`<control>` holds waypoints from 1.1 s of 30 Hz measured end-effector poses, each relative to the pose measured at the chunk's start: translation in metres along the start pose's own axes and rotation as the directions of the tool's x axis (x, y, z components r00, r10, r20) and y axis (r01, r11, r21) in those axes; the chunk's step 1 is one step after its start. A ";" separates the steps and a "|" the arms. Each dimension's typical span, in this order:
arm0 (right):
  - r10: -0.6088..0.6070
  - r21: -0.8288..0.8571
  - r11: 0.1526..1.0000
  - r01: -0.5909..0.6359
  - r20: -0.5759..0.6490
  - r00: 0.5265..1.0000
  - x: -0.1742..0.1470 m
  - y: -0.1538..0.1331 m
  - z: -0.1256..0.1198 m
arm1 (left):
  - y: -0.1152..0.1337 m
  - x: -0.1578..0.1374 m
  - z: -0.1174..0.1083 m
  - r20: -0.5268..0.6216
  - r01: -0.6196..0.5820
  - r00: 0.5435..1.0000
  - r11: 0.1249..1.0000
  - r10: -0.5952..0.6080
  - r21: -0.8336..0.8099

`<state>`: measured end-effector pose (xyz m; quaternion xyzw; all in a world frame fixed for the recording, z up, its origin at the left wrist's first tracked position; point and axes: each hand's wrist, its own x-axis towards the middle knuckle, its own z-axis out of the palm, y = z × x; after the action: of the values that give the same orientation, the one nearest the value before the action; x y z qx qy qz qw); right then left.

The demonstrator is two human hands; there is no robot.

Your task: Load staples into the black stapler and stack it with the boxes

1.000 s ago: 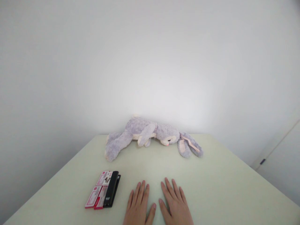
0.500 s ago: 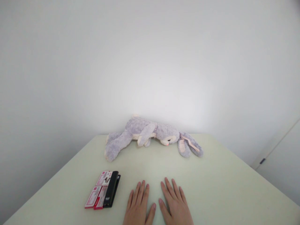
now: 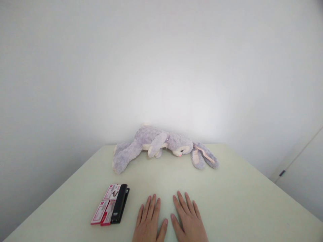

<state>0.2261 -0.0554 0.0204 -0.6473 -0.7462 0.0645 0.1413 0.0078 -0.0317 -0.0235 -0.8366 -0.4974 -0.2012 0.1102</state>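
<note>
My left hand [image 3: 148, 222] lies flat on the pale green table [image 3: 239, 201], palm down, fingers stretched out and holding nothing. Beside it, my right hand [image 3: 188, 220] rests the same way, thumbs apart by a small gap. To the left of my left hand is a black stapler [image 3: 119, 204], lying lengthwise against a pack of small white and red boxes [image 3: 106, 205]. One box has a picture printed on it. Neither hand touches the stapler or the boxes.
A lilac plush rabbit [image 3: 151, 137] lies on its side along the table's far edge, its long ears [image 3: 204, 156] to the right. Behind it rises a white wall [image 3: 161, 67]. A small dark fitting [image 3: 282, 173] shows at the right, beyond the table.
</note>
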 end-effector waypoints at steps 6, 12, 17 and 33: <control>-0.004 0.000 1.000 0.004 -0.008 1.000 0.000 0.001 0.001 | 0.000 0.000 -0.001 -0.007 -0.011 1.000 1.000 0.011 0.018; -0.005 -0.018 1.000 0.004 -0.007 1.000 0.000 0.000 0.001 | 0.002 0.000 -0.002 -0.002 -0.004 1.000 0.999 0.004 0.036; -0.005 -0.011 1.000 0.005 -0.004 1.000 -0.001 0.000 0.001 | 0.004 -0.001 0.003 -0.051 0.008 0.999 1.000 -0.007 0.017; 0.000 0.079 0.997 0.005 -0.071 0.998 -0.002 -0.001 0.005 | 0.005 0.001 -0.001 -0.115 0.001 0.993 1.000 0.002 0.025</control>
<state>0.2243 -0.0575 0.0159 -0.6421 -0.7385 0.0709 0.1931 0.0122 -0.0342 -0.0218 -0.8223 -0.4925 -0.2428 0.1493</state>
